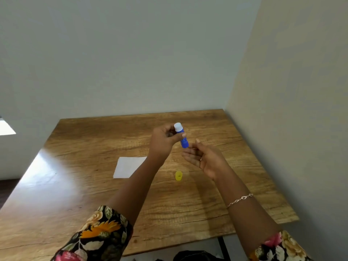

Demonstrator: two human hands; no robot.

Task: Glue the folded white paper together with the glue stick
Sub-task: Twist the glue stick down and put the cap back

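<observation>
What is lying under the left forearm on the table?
The right edge of the folded white paper runs under the left forearm, so that corner is hidden. The yellow cap lies clear of it on the wooden table.

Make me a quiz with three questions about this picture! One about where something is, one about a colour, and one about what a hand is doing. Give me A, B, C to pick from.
1. Where is the white paper?
A. Flat on the wooden table
B. In the right hand
C. On the floor

2. What colour is the loose cap lying on the table?
A. Red
B. Yellow
C. Black

3. What is the left hand doing?
A. Pressing the paper
B. Resting flat on the table
C. Holding the glue stick up in the air

Answers:
1 A: the paper lies flat on the table, no hand touching it.
2 B: the small cap near the paper is yellow.
3 C: the left hand's grip is closed on the blue glue stick, while the right hand is open just below it.
</observation>
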